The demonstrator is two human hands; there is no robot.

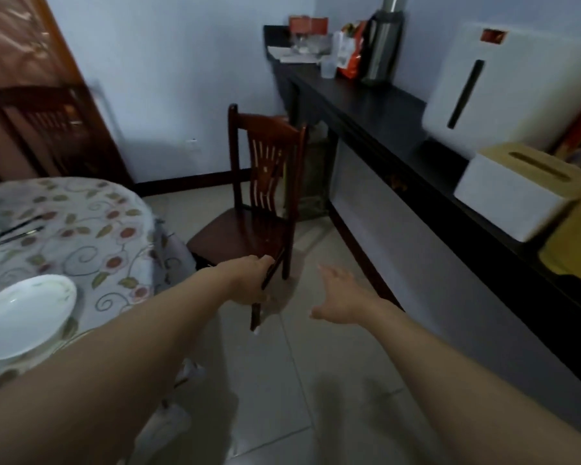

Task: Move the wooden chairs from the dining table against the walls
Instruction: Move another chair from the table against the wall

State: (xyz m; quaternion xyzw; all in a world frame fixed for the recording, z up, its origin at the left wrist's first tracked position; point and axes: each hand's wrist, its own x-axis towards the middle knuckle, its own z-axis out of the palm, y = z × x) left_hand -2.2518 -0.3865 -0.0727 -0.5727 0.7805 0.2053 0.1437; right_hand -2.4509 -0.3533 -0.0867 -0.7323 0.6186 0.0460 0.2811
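White plate (24, 317) + chopsticks (10, 234) on floral tablecloth (91, 236). Dark sideboard (376, 105) along rt wall w/ white tissue box (514, 193), white appliance (483, 88), thermos (381, 48), plastic cup (328, 66), orange bag (351, 52).

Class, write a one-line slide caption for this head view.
Left hand grips the wooden chair seat; right hand open beside it.

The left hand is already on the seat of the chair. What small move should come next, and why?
Probably bring the right hand onto the wooden chair, likely its backrest. The left hand grips the seat edge alone, while the right hand hovers open beside it, touching nothing. Two grips should steady the chair before it moves away from the dining table.
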